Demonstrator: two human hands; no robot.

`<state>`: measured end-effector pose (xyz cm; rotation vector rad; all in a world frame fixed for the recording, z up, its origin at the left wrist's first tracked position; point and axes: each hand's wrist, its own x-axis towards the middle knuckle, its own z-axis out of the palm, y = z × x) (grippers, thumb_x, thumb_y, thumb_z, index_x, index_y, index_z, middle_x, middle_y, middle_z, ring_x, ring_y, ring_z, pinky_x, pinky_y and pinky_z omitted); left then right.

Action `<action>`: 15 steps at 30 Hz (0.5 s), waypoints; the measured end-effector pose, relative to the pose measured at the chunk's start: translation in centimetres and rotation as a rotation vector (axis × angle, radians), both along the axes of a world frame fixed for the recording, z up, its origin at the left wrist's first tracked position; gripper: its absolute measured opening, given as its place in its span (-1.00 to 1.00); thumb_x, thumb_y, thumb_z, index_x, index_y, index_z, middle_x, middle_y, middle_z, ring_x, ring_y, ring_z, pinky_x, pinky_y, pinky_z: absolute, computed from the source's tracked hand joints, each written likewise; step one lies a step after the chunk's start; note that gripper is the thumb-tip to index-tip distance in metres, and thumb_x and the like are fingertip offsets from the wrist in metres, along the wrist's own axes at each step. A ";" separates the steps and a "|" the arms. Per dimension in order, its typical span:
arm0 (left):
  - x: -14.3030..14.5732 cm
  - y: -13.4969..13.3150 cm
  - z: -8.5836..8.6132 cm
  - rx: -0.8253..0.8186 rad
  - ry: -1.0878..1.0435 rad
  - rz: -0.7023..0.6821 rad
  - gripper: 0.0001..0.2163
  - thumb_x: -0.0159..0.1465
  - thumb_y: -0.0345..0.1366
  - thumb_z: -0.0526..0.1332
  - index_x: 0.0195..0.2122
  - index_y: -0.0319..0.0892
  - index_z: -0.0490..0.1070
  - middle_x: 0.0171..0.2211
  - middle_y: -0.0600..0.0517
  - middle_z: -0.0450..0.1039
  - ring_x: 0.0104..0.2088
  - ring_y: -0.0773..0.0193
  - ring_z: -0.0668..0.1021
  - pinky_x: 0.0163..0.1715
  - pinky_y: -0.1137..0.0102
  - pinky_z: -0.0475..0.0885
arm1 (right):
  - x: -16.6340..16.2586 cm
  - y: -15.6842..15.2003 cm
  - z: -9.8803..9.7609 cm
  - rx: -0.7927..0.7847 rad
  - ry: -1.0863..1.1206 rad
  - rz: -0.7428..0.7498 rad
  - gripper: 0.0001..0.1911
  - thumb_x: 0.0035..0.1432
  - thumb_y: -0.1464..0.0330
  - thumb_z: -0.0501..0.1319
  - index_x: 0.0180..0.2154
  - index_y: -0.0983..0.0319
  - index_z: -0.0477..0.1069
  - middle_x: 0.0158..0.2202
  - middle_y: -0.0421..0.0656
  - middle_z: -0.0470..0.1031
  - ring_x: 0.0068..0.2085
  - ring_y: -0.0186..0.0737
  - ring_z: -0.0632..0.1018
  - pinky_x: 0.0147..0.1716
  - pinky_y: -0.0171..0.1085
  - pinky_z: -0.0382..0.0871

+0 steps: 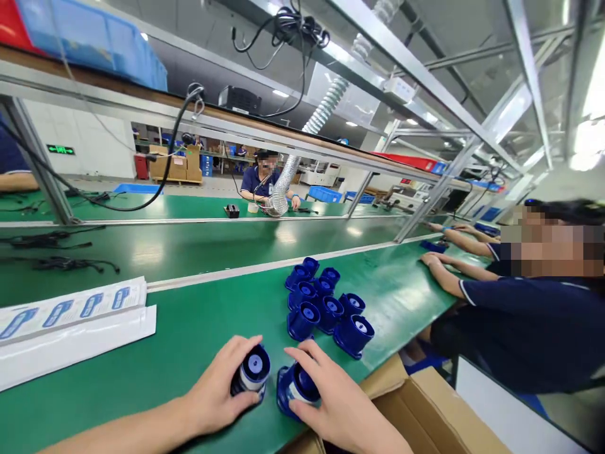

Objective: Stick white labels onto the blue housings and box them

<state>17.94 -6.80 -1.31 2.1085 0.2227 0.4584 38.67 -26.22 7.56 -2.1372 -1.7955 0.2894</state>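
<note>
My left hand (220,384) is wrapped round a dark blue cylindrical housing (255,364) with a round grey centre and a pale band on its side. Close beside it, my right hand (331,394) grips a second blue housing (286,394), its flanged base turned toward the left and a white label on its side. Both housings are at the green bench top, near its front edge. Beyond my hands stands a cluster of several similar blue housings (303,320), open ends facing up. My right palm and fingers hide part of the second housing.
White printed sheets (75,328) lie at the left of the green bench (198,315). An open cardboard box (425,410) sits below the front edge at right. Co-workers sit at the right (529,328) and across the bench (258,180). Black cables (61,261) lie behind the sheets.
</note>
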 end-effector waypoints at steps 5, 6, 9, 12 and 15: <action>0.3 0.3 -0.3 -0.082 -0.031 0.041 0.08 0.10 -0.39 0.56 0.54 0.16 -0.03 0.33 -0.15 0.28 0.35 -0.19 0.37 0.44 -0.19 0.25 | -2.6 1.3 -0.1 0.024 -0.114 0.012 -0.26 0.28 0.37 0.38 0.41 0.03 0.22 0.42 0.11 0.24 0.37 0.23 0.44 0.24 0.13 0.54; 0.3 0.4 -0.5 -0.080 -0.034 0.026 0.07 0.12 -0.40 0.55 0.54 0.16 -0.03 0.33 -0.15 0.28 0.35 -0.18 0.37 0.44 -0.18 0.25 | -3.2 1.9 -0.4 0.031 -0.147 0.017 -0.32 0.28 0.32 0.41 0.35 0.03 0.29 0.40 0.11 0.27 0.34 0.25 0.46 0.20 0.13 0.57; 0.1 0.8 -0.9 -0.045 -0.036 0.020 0.02 0.18 -0.40 0.51 0.54 0.19 -0.04 0.31 -0.14 0.32 0.32 -0.15 0.43 0.41 -0.15 0.32 | -4.1 3.6 -1.3 0.079 -0.310 0.053 -0.56 0.26 0.18 0.47 0.10 0.08 0.46 0.20 0.09 0.46 0.14 0.20 0.56 -0.05 0.05 0.68; -0.4 0.8 -0.6 0.044 -0.051 -0.009 -0.01 0.22 -0.29 0.51 0.55 0.23 -0.04 0.35 -0.13 0.32 0.33 -0.17 0.44 0.40 -0.14 0.36 | -3.9 3.8 -1.8 0.114 -0.411 0.091 -0.74 0.33 0.14 0.41 -0.07 0.11 0.50 0.04 0.00 0.56 0.01 0.09 0.57 -0.32 -0.16 0.65; -1.3 0.7 0.0 0.168 -0.086 -0.027 -0.11 0.30 -0.10 0.46 0.55 0.19 0.00 0.43 -0.17 0.25 0.37 -0.21 0.41 0.39 -0.08 0.41 | -3.0 0.5 -0.9 0.120 -0.394 0.053 -0.82 0.42 0.17 0.32 -0.12 0.13 0.51 -0.02 -0.04 0.58 0.00 0.04 0.54 -0.29 -0.20 0.60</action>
